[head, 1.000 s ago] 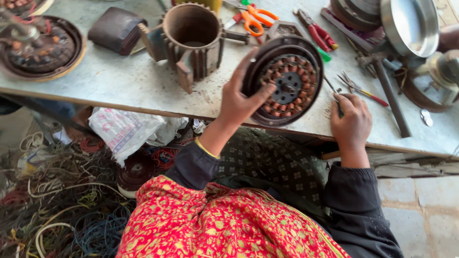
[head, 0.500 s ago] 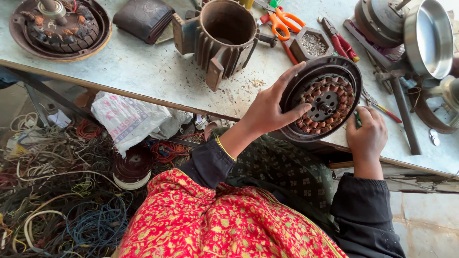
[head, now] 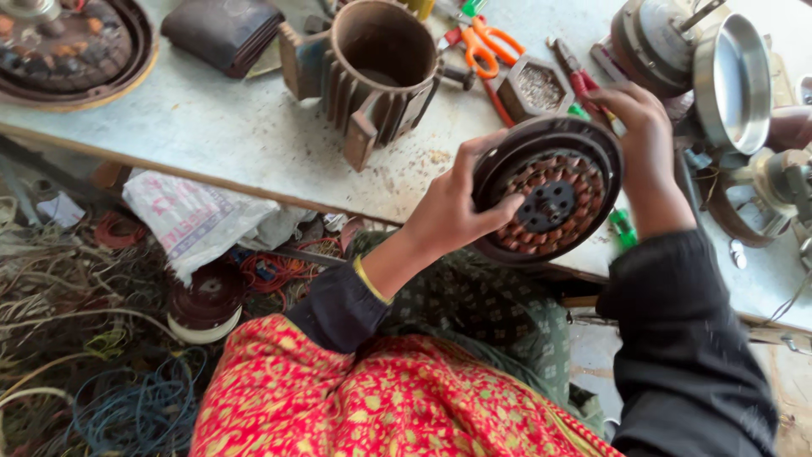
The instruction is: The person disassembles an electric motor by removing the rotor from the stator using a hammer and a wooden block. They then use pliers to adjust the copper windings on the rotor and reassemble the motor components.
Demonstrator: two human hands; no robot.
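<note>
A round dark fan motor disc with copper windings point(head: 550, 190) is tilted up above the front edge of the grey workbench point(head: 228, 127). My left hand point(head: 452, 211) grips its left rim, thumb across the windings. At the disc's upper right rim is my right hand point(head: 643, 144), fingers curled over the edge; a thin tool seems to lie under those fingers, but I cannot tell if it is held. A green-handled screwdriver point(head: 623, 228) lies just below the disc.
A ribbed metal motor housing point(head: 372, 68) stands mid-bench, orange scissors point(head: 482, 42) and a small box of screws point(head: 534, 86) behind it. Another winding disc point(head: 68, 42) is far left, a steel bowl point(head: 732, 80) at right. Tangled wires point(head: 93, 372) cover the floor.
My right hand has risen from the bench edge to the disc's upper right rim. The disc is lifted and tilted more upright, and the view has shifted closer.
</note>
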